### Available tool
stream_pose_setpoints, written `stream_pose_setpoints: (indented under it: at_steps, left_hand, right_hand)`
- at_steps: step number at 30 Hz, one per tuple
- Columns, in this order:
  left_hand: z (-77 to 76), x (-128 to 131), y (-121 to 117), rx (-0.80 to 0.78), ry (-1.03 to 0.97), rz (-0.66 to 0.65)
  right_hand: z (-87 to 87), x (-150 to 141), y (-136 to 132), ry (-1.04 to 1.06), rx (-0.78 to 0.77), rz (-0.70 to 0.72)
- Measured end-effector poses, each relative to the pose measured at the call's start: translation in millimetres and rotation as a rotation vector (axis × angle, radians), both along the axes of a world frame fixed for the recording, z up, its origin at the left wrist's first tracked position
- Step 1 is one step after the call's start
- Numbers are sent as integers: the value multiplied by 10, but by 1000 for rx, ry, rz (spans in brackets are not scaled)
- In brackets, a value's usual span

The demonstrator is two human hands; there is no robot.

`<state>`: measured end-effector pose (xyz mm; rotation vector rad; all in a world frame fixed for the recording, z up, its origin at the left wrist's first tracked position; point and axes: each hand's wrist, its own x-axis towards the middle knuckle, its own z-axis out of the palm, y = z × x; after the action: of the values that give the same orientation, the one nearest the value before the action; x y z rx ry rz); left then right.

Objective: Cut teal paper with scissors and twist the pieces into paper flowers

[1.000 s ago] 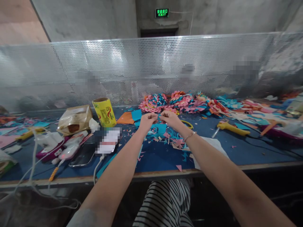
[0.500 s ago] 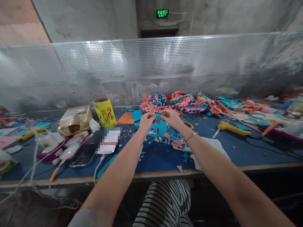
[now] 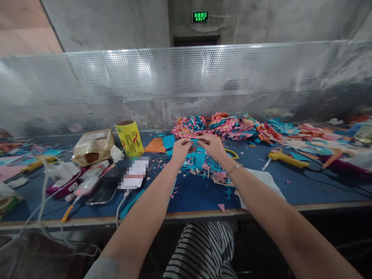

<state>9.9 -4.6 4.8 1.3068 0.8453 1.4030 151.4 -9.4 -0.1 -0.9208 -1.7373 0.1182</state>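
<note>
My left hand (image 3: 181,150) and my right hand (image 3: 212,146) meet over the middle of the table, fingers pinched closed. Between their fingertips is a small piece of blue paper (image 3: 195,143), partly hidden by the fingers. Just below lie more blue paper pieces (image 3: 197,159) and a scatter of pink, blue and cream scraps (image 3: 216,175). Right behind the hands are bundles of pink, blue and orange cut paper (image 3: 188,126). Beside my left hand rest an orange paper sheet (image 3: 155,145) and a blue one.
On the left stand a yellow roll (image 3: 130,139) and a brown paper packet (image 3: 93,147). Phones (image 3: 101,193) with cables lie nearer. A yellow glue gun (image 3: 290,159) lies on the right, and a white sheet (image 3: 263,182) sits under my right forearm. A perforated metal screen (image 3: 200,73) runs along the back.
Both hands stay in almost the same place, still pinching the blue paper, with small shifts of the fingers. The whole view has slid slightly.
</note>
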Motion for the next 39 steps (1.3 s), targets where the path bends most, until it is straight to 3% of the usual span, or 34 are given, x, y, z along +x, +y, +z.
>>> stream_pose_setpoints:
  at_steps: [8,17,24,32,39]
  left_hand:
    - [-10,0,20,-40,-21,28]
    - [19,11,-41,-99,-92,-69]
    - [69,0,-94,-120,-125,-51]
    - [36,1,-61,-182,-198,-76]
    - [33,13,-69,-217,-225,-70]
  right_hand:
    - [-14,-32,-5,-3,17,-33]
    - [-12,-32,-6,85,-62,18]
    - [8,-24,-23,-60,43,-17]
    - [26,45,-12,-160,266,57]
    - [12,38,-11,-172,213,62]
